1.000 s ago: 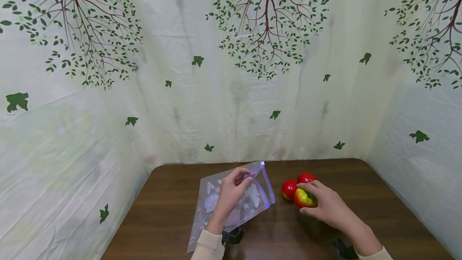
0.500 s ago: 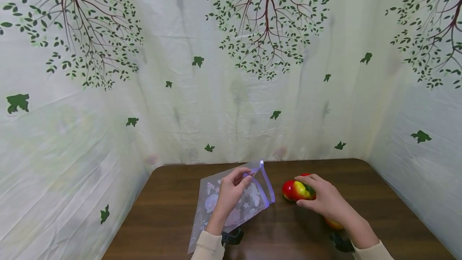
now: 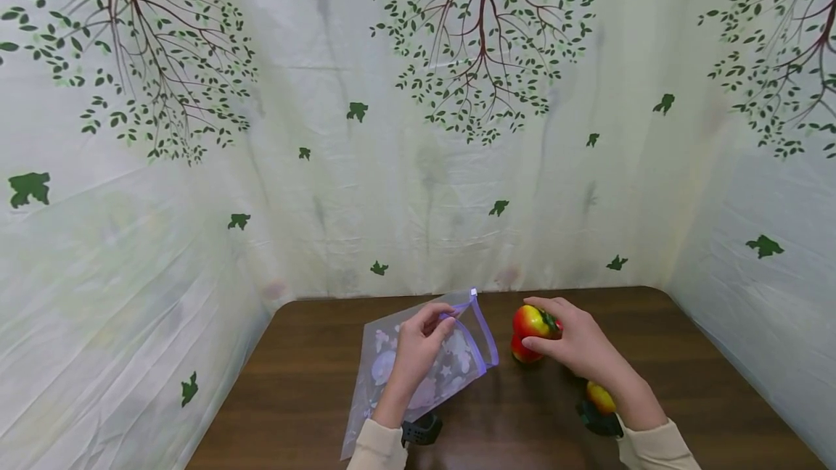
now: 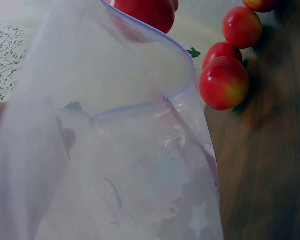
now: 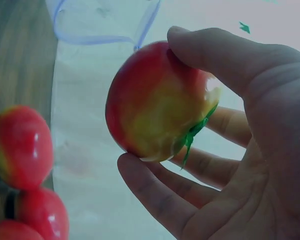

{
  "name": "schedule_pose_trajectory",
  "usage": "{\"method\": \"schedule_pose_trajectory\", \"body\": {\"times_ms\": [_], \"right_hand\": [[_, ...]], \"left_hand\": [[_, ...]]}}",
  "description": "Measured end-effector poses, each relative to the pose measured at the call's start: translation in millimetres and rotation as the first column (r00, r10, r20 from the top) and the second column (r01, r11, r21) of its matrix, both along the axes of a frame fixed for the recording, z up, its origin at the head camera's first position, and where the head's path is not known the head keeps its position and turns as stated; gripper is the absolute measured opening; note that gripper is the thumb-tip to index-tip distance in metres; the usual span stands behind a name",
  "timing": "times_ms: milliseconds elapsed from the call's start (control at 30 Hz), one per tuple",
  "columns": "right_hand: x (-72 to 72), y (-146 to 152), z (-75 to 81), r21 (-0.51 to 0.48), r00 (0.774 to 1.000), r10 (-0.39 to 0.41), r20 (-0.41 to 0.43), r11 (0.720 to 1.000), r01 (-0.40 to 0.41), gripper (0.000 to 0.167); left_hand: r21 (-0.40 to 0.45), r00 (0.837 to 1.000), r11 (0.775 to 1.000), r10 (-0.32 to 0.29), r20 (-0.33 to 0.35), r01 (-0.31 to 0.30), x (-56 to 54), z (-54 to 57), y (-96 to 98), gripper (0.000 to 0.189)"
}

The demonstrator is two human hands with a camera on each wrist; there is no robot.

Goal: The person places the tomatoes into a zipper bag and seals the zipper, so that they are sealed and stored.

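My right hand (image 3: 584, 343) grips a red and yellow tomato (image 3: 530, 320) between thumb and fingers, raised above the table just right of the bag. In the right wrist view the tomato (image 5: 157, 102) shows its green calyx turned toward the palm. My left hand (image 3: 418, 347) pinches the rim of a clear, printed zip bag (image 3: 380, 365), whose purple-edged mouth gapes to the right. From the left wrist, the held tomato (image 4: 149, 14) appears at the bag's mouth. Beneath my right hand another red tomato (image 3: 524, 350) rests on the table.
One more tomato (image 3: 601, 397) lies near my right wrist, partly covered by it. Several tomatoes (image 4: 225, 84) sit in a cluster on the brown wooden table (image 3: 294, 383) in the left wrist view. Behind the table hangs a pale curtain (image 3: 424, 223) with tree and leaf prints.
My right hand has lifted the tomato and carried it up and left, closer to the bag's mouth. The tomato by the right wrist has come into view. My left hand stays put.
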State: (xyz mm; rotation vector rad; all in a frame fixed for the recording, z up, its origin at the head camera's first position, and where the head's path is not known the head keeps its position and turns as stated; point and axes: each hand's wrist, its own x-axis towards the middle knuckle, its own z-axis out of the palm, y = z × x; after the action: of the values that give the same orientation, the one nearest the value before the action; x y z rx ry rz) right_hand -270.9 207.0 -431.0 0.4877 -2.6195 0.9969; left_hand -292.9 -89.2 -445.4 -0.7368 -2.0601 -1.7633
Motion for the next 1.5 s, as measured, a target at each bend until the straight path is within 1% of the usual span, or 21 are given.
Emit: {"method": "schedule_pose_trajectory", "body": {"times_ms": [100,167,300,400,533,767,867,933,1067,1167,1300,1367,1467,1500], "right_hand": [[-1.7,-2,-1.1,-0.034,1.0,-0.003,0.007,0.999,0.003,0.067],[-3.2,-4,-2.4,-0.049,1.0,-0.006,0.011,0.999,0.007,0.067],[-5.1,-7,-4.6,-0.076,0.999,-0.023,0.033,0.997,0.026,0.065],[-5.1,-10,-5.8,-0.1,0.999,-0.011,0.051,0.995,0.016,0.065],[-4.4,-15,-6.3,-0.129,0.998,0.014,0.067,0.992,-0.005,0.064],[-2.6,-23,-6.2,-0.172,0.992,0.036,0.122,0.985,-0.015,0.062],[-2.8,-28,-8.0,-0.183,0.989,0.041,0.142,0.983,-0.015,0.062],[-3.4,-30,-9.8,-0.18,0.988,0.04,0.152,0.984,-0.012,0.063],[-5.5,-36,-14.8,-0.177,0.981,0.038,0.188,0.984,-0.004,0.066],[-5.7,-41,-17.2,-0.202,0.976,0.053,0.21,0.979,-0.009,0.067],[-4.2,-46,-18.2,-0.246,0.971,0.08,0.226,0.969,-0.022,0.065],[-3.4,-48,-18.5,-0.259,0.968,0.091,0.234,0.965,-0.028,0.064],[-2.4,-50,-19.0,-0.267,0.966,0.1,0.239,0.963,-0.033,0.064],[-2.2,-51,-19.1,-0.269,0.966,0.102,0.239,0.963,-0.035,0.064]], "left_hand": [[0.005,1.0,1.0,0.005,-0.014,-0.005,0.8,1.4,1.8,0.018],[0.006,1.0,1.0,0.016,-0.018,-0.016,-0.6,0.1,3.2,0.018],[-0.006,0.999,0.999,0.05,-0.016,-0.05,-9.8,-10.4,4.4,0.018],[-0.011,0.998,0.998,0.061,-0.013,-0.061,-16.5,-19.1,3.1,0.018],[-0.009,0.999,0.999,0.053,-0.013,-0.053,-18.6,-22.5,0.7,0.018],[0.003,0.997,0.998,0.064,-0.037,-0.064,-17.2,-20.7,1.6,0.017],[0.018,0.996,0.997,0.07,-0.049,-0.069,-14.9,-17.9,4.0,0.015],[0.024,0.996,0.997,0.073,-0.057,-0.072,-10.9,-13.4,6.1,0.015],[0.029,0.995,0.997,0.07,-0.064,-0.068,1.4,0.0,8.6,0.016],[0.024,0.995,0.997,0.072,-0.067,-0.071,8.4,6.7,9.2,0.016],[0.015,0.994,0.997,0.075,-0.079,-0.074,10.6,8.6,9.9,0.016],[0.011,0.995,0.997,0.076,-0.072,-0.075,10.2,8.6,9.9,0.017],[0.003,0.995,0.997,0.083,-0.062,-0.083,6.3,3.7,9.9,0.018],[0.001,0.994,0.996,0.088,-0.057,-0.088,3.9,0.4,9.9,0.018]]}}
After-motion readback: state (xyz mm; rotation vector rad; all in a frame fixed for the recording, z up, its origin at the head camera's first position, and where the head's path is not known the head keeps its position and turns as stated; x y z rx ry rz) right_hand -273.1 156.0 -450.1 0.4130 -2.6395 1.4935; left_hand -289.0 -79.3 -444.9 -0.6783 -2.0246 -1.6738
